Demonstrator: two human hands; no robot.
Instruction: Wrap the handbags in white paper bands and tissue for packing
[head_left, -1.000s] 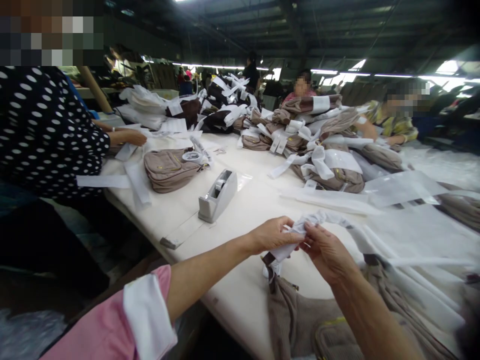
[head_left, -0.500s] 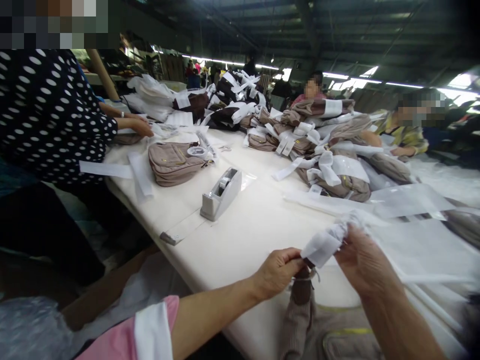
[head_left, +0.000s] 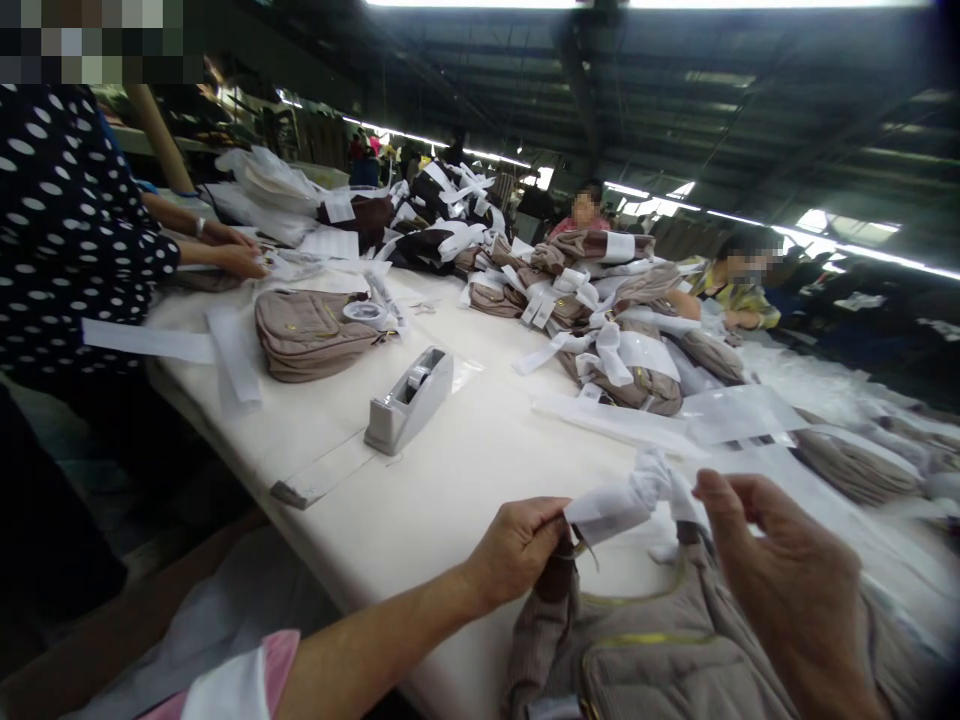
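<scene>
A taupe corduroy bag with yellow zip trim lies at the table's front edge, partly out of view. Its brown-ended handle is covered by a crumpled white paper wrap. My left hand pinches the left end of this wrapped handle between thumb and fingers. Just right of the wrap, my right hand hovers over the bag, apart from the paper, its fingers loosely bent and nothing visible in them. Part of the bag's right side is hidden behind that hand.
A grey tape dispenser stands mid-table, with another taupe bag and a tape roll behind it. Paper-wrapped bags are heaped at the back. White sheets lie right. A co-worker in polka dots works at left.
My right hand has come off the paper wrap and moved right. My left hand still pinches the handle. The view has shifted, and more of the bag shows.
</scene>
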